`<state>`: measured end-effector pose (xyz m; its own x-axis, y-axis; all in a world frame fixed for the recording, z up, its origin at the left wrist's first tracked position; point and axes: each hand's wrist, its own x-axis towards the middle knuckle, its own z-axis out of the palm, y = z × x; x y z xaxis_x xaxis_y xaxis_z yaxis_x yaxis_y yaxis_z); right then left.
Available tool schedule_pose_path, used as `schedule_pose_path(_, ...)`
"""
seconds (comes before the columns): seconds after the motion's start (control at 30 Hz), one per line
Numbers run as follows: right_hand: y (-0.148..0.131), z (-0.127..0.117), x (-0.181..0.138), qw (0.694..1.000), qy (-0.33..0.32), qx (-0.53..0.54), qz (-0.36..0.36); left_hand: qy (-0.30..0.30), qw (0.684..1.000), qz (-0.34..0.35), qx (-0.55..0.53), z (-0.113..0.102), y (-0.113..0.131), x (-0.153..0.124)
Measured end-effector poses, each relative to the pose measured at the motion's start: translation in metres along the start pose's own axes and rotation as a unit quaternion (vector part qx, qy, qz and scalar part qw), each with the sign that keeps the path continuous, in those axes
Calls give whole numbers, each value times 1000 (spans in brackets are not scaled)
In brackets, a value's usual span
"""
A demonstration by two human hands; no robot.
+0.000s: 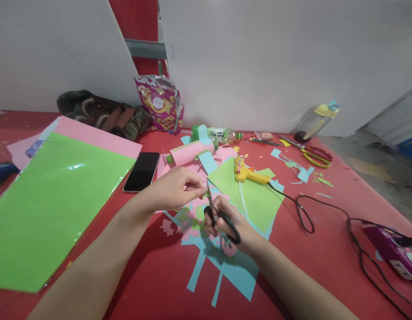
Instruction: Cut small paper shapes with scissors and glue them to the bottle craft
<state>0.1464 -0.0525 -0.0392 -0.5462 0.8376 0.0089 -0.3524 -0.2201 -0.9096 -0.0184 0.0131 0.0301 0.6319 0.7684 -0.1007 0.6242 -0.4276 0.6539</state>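
Note:
My right hand (pixel 227 220) grips black-handled scissors (pixel 231 229), their blades pointing up and away from me. Close by on the left, my left hand (pixel 182 186) pinches a small scrap of green paper (pixel 207 194) at the blades. Whether the blades are cutting into it I cannot tell. Under both hands lie pink and green paper cutouts (pixel 189 226), some star-shaped, on cut light-blue paper (pixel 234 273). A yellow glue gun (pixel 252 174) rests on a green sheet (pixel 262 209) to the right of the hands.
A phone (pixel 142 172) and packed green sheets (pixel 62 200) lie left. Behind are a pink paper roll (pixel 192 152), green bottle (pixel 222 134), snack bag (pixel 160 104) and camouflage bundle (pixel 106 113). Larger scissors (pixel 314 155), a clear tumbler (pixel 314 122), black cord (pixel 307 222) and purple box (pixel 394 253) occupy the right.

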Motion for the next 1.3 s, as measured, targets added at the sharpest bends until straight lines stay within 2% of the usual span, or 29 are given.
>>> schedule_pose_path(0.3,-1,3,1,1000,10,3,-15,13,1000,-15,-13,0,4,0)
schedule_pose_path(0.7,0,4,0,998,31,43,-29,30,994,-29,-99,9,7,2)
schedule_pose_path(1.3,2,5,2,995,78,25,-50,80,975,-56,-198,22,15,5)
